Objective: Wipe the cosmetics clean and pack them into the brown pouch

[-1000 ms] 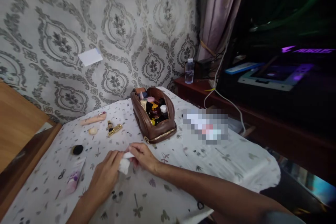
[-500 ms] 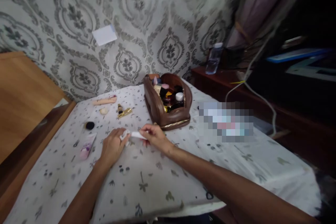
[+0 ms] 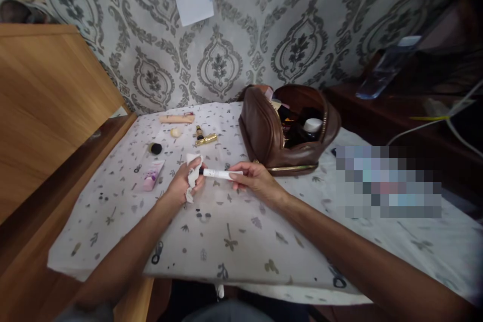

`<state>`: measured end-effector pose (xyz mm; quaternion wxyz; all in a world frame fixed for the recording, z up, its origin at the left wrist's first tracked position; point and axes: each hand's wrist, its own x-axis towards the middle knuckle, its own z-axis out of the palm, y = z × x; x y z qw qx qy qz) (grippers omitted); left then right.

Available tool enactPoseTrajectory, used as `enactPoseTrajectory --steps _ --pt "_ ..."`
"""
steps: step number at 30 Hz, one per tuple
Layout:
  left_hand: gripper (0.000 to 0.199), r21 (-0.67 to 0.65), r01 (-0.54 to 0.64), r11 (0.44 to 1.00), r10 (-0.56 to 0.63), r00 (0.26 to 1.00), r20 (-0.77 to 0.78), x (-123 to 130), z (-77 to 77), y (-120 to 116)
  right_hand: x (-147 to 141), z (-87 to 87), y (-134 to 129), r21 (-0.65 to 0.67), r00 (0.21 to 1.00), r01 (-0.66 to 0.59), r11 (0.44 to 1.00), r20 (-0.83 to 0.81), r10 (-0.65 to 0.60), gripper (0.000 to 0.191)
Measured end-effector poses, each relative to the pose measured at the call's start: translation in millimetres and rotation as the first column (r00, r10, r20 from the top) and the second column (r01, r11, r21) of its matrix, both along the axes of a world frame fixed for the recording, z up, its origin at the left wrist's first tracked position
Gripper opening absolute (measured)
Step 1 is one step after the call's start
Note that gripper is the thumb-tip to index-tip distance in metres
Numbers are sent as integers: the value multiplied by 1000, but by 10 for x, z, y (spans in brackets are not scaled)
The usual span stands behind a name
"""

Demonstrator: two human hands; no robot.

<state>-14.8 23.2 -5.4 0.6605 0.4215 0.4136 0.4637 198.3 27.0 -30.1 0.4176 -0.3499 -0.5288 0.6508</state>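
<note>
A slim white tube (image 3: 221, 174) with a dark end lies level between my two hands. My right hand (image 3: 254, 178) pinches its right end between thumb and fingers. Around the dark left end, my left hand (image 3: 183, 181) is closed on a crumpled white tissue (image 3: 193, 176). Just behind my right hand stands an open brown cosmetic bag (image 3: 260, 123), with a white-capped jar (image 3: 313, 125) and other items inside. A pink and white squeeze tube (image 3: 153, 176) lies to the left of my left hand.
On the patterned cloth (image 3: 226, 261) lie a round black-topped jar (image 3: 155, 148), a cream-coloured piece (image 3: 175, 132), a gold tube (image 3: 206, 140) and a peach tube (image 3: 177, 118). A clear bottle (image 3: 388, 68) is at the back right. A wooden panel (image 3: 49, 95) borders the left.
The view has shifted, so the bag and table items appear moved. More of the white tube and its dark end now show, and the tissue stands up in my left hand.
</note>
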Motion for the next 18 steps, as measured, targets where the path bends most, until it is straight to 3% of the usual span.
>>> enactPoseTrajectory --steps 4,10,15,18 --pt "34 -44 64 997 -53 976 211 10 -30 -3 -18 3 9 -12 1000 -22 1000 1 22 42" --pt "34 -109 144 983 -106 948 300 57 -12 -31 -50 63 -17 18 994 -86 996 63 85 44" --pt "46 -138 178 974 -155 974 165 186 -10 -94 -97 108 -103 73 979 -179 981 117 170 43" --pt "49 -118 88 989 -91 996 -24 254 -59 -168 -115 105 -123 102 976 -192 976 120 180 42"
